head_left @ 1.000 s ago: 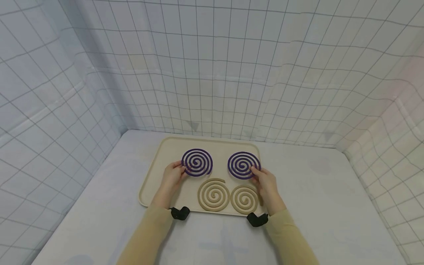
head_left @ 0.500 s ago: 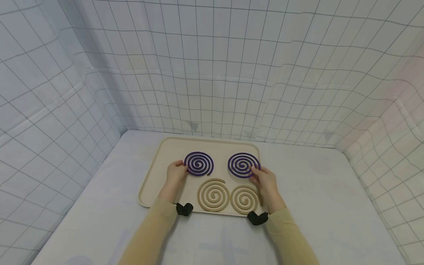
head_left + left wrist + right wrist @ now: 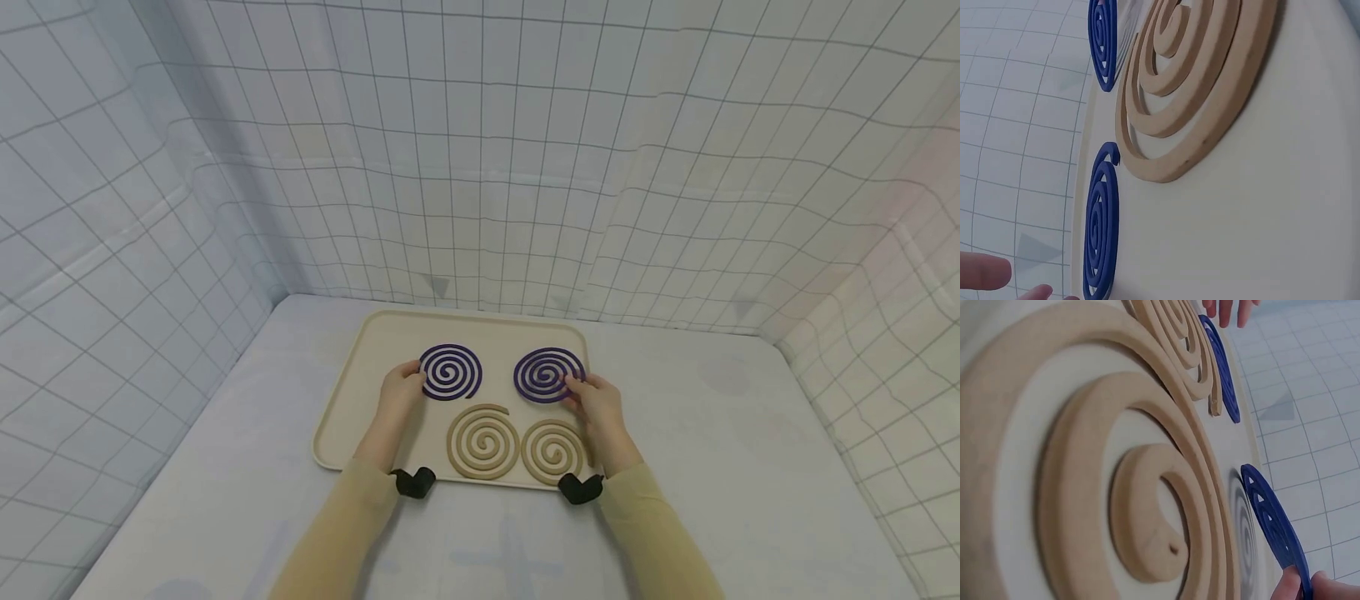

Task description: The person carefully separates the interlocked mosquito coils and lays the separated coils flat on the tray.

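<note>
A purple-blue mosquito coil lies flat on the cream tray. My left hand is at its left edge; in the left wrist view the fingers are apart from that coil. With thumb and finger my right hand pinches the right edge of a second purple-blue mosquito coil. The right wrist view has this held coil tilted and raised off the tray, its shadow under it. Two tan mosquito coils, a left one and a right one, lie along the tray's near side.
The tray rests on a white-covered table. White grid-patterned cloth rises behind the table and on both sides. A black wrist-camera mount sits at the left wrist, another mount at the right.
The left coil has come down onto the tray, and my left hand has let go of it. My right hand and its coil have shifted slightly to the left.
</note>
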A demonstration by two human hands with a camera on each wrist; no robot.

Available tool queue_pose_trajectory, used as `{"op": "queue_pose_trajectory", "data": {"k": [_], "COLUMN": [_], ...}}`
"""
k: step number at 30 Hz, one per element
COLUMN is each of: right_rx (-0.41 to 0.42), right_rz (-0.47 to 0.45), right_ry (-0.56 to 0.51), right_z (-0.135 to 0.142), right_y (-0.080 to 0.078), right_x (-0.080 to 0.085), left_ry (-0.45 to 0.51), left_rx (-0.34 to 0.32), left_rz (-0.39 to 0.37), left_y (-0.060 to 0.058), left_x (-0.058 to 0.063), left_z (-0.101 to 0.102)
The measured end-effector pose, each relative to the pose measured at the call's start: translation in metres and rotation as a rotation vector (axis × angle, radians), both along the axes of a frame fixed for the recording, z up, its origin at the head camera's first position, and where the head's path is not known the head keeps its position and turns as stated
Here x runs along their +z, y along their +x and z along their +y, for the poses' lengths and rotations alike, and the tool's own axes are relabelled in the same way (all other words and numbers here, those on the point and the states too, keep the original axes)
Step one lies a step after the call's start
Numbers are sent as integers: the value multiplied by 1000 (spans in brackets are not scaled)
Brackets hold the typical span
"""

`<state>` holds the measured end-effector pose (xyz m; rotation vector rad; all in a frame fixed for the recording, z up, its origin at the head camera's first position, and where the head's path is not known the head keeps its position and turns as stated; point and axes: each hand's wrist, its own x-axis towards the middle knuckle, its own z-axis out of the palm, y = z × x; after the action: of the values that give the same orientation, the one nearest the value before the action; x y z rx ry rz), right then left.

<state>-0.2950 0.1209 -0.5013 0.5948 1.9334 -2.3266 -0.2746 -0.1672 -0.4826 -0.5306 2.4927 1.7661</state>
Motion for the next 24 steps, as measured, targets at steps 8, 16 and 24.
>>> {"op": "queue_pose_trajectory", "data": {"k": [8, 16, 24], "right_rx": [21, 76, 195], "right_rz": [-25, -13, 18], "right_ry": [43, 186, 531], "right_z": [1, -1, -1], "right_y": [-2, 1, 11], "right_x": [-1, 3, 11], "left_ry": [167, 325, 345], "left_rx": [31, 58, 42], "left_rz": [35, 78, 89], "left_y": [4, 17, 24], "left_x": [-2, 7, 10], "left_z": [-3, -6, -6]}}
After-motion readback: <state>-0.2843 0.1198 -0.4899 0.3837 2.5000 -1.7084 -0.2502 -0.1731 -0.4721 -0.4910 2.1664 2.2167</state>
